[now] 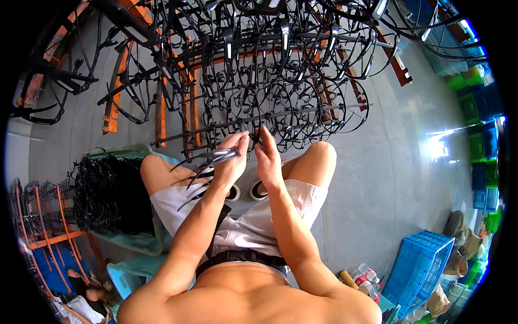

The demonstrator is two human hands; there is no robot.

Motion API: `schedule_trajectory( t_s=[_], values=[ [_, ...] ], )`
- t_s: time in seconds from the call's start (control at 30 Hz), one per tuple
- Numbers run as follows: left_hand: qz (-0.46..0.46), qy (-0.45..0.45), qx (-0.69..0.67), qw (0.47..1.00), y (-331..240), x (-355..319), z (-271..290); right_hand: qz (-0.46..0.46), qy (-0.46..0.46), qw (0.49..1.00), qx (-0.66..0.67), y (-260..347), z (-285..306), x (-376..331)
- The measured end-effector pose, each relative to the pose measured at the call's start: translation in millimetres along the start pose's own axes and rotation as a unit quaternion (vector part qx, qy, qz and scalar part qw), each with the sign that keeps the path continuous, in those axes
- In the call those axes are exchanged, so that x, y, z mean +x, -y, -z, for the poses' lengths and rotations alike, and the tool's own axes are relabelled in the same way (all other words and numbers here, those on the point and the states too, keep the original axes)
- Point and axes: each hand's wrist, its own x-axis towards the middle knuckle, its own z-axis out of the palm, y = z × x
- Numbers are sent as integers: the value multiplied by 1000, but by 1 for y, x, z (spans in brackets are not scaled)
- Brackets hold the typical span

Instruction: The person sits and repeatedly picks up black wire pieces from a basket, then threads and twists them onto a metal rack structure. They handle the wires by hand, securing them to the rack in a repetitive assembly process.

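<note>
My left hand is closed around several thin, glossy black curved strips, whose ends fan out to the left over my left thigh. Just across from it, my right hand has its fingers stretched forward and its thumb apart, with nothing visible in it. Both hands are close to the nearest dark rod of a rack. Looped black frames of the same glossy look hang along that rod in a dense row. Exactly what kind of part the strips are, I cannot make out.
Orange rack uprights stand ahead, crowded with hanging black frames. A pale green crate heaped with black parts sits at my left. To the right are a blue basket, bottles and stacked green and blue crates.
</note>
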Motion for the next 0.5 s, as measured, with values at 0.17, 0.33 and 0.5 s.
schedule_trajectory(
  t_s=[0.17,0.33,0.5],
  values=[
    [86,94,-309,942,-20,-37,31,131,251,955,-89,65,12,-21],
    [133,155,-372,906,-38,-44,56,-2,274,961,-33,93,3,-31],
    [129,135,-337,923,-35,-65,78,-184,95,964,167,92,14,-34]
  ],
)
